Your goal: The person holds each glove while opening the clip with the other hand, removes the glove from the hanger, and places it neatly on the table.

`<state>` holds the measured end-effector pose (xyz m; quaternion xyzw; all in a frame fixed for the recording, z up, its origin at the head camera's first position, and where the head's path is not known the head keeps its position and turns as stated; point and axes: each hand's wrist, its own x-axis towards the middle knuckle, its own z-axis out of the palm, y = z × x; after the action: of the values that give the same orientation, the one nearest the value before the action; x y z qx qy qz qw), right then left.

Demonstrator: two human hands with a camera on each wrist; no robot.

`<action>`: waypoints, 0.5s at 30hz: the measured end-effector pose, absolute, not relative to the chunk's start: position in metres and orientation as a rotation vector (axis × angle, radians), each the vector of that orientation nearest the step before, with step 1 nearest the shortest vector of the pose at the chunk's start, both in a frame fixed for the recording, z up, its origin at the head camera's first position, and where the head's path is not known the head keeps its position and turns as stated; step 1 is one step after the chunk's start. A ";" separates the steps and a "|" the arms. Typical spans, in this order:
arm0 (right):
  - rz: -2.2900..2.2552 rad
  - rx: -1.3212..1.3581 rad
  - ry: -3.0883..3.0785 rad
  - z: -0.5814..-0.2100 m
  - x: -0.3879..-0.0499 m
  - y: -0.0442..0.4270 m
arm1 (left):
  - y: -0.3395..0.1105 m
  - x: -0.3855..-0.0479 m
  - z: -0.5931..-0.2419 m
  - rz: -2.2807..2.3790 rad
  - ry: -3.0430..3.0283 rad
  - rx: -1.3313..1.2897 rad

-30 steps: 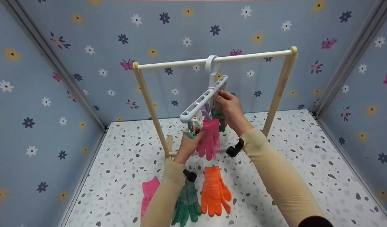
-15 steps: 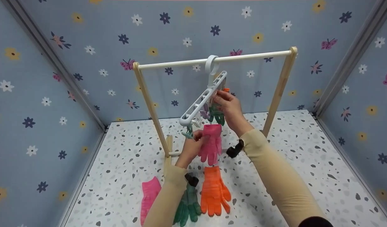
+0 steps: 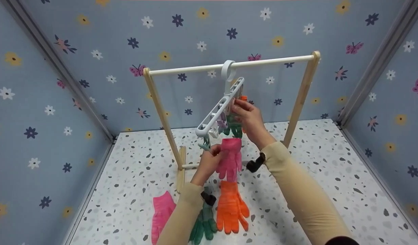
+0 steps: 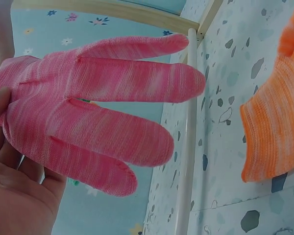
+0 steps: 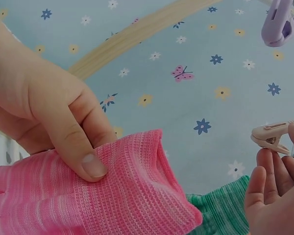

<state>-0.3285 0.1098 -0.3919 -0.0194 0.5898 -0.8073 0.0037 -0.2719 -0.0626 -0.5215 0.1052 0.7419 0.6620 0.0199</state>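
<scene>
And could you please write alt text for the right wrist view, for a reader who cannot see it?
The left hand pinches a pink glove near its open cuff, while the right hand pinches a beige clip. Part of a green glove shows behind, with a purple clip above and a blue flowered wall beyond.

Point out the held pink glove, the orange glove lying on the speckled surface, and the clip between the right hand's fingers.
Pink glove (image 3: 232,156): head view, just below its cuff.
Orange glove (image 3: 230,207): head view, middle of its body.
Clip (image 5: 270,132): right wrist view, its upper side.
</scene>
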 end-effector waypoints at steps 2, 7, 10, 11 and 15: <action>-2.525 -0.060 1.850 -0.393 -0.328 0.111 | -0.062 -0.271 -0.522 2.069 2.292 0.340; -2.506 -0.066 1.861 -0.396 -0.325 0.114 | -0.059 -0.271 -0.526 2.109 2.269 0.380; -2.502 -0.091 1.857 -0.397 -0.323 0.117 | -0.058 -0.269 -0.528 2.109 2.263 0.392; -2.503 -0.099 1.858 -0.398 -0.323 0.118 | -0.058 -0.268 -0.528 2.107 2.263 0.394; -2.511 -0.099 1.842 -0.401 -0.323 0.123 | -0.055 -0.266 -0.529 2.114 2.247 0.418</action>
<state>-0.3228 0.1229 -0.4010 -0.0318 0.5912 -0.8058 0.0131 -0.2665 -0.0554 -0.5285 0.1342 0.7216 0.6790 0.0141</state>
